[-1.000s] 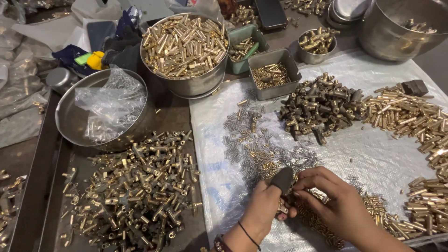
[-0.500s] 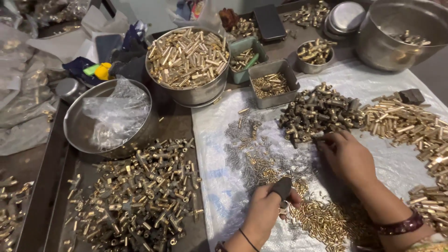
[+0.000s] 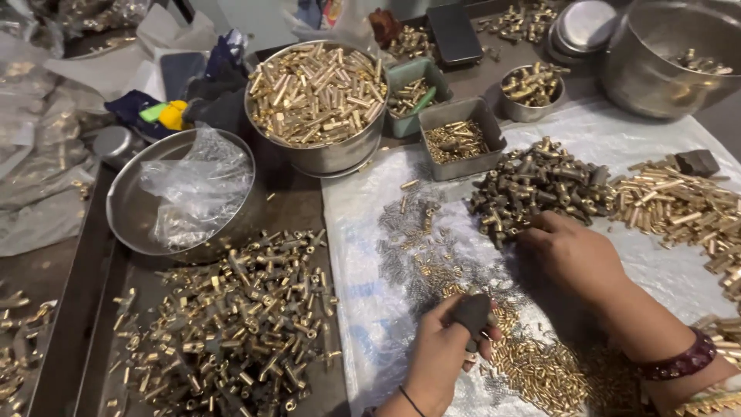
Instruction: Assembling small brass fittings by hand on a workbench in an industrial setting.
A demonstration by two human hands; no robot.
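My left hand [image 3: 441, 351] grips a small dark block-shaped tool [image 3: 470, 313] above a heap of tiny brass pieces [image 3: 540, 371] on the white plastic sheet [image 3: 370, 309]. My right hand [image 3: 575, 251], with a dark red bangle at the wrist, reaches into the near edge of a pile of dark metal fittings [image 3: 532, 185]; its fingertips touch the pile, and whether they pinch a piece is hidden. Small grey springs [image 3: 413, 232] lie scattered between the two hands.
A steel pot of brass tubes [image 3: 316, 93] stands at the back. A steel bowl with a plastic bag [image 3: 185, 193] and a pile of brass fittings [image 3: 231, 324] are left. Small trays [image 3: 459, 135], a large pot [image 3: 671, 62] and brass tubes [image 3: 679, 205] lie right.
My right hand has moved away from the left hand, up and to the right, onto the dark fittings pile. The left hand keeps hold of the dark tool.
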